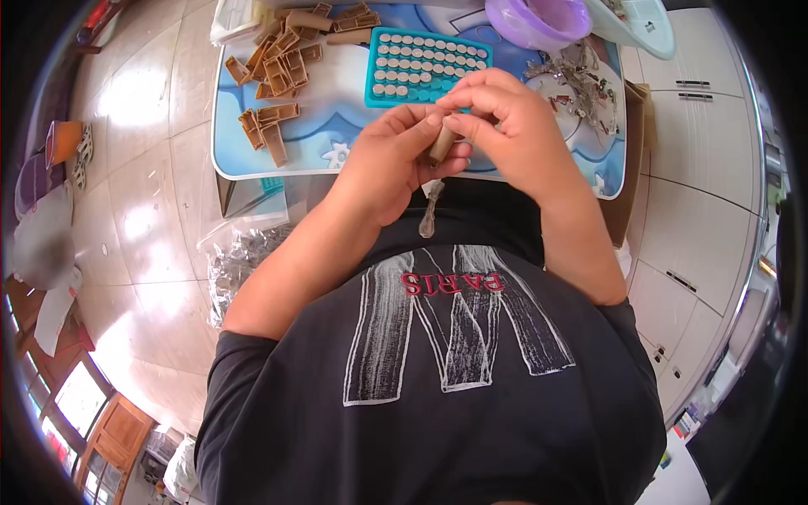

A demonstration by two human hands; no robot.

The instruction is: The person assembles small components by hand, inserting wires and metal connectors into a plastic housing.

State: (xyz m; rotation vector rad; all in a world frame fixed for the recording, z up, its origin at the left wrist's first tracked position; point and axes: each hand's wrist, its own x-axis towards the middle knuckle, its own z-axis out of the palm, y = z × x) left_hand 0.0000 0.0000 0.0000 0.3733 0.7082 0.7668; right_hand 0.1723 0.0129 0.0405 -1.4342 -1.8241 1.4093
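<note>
My left hand (389, 158) and my right hand (512, 126) meet at the table's front edge, both closed round a small brown cardboard tube (442, 147). Fingers cover the tube's upper end, where the thumbs and fingertips press together. A bundle of thin clear wire (430, 210) dangles just below the tube, in front of my black shirt; whether it is joined to the tube cannot be made out. Right behind my fingers lies a teal tray (370, 80) with rows of small round whitish pieces. Some holes at its front right hold none.
Brown cardboard pieces (282, 63) are heaped on the blue-patterned table (316, 156) at left. A purple bowl (539, 25) and pale green basin (635, 29) stand far right, behind tangled clear wires (581, 84). A clear bag (240, 265) of greyish bundles sits below the table's left.
</note>
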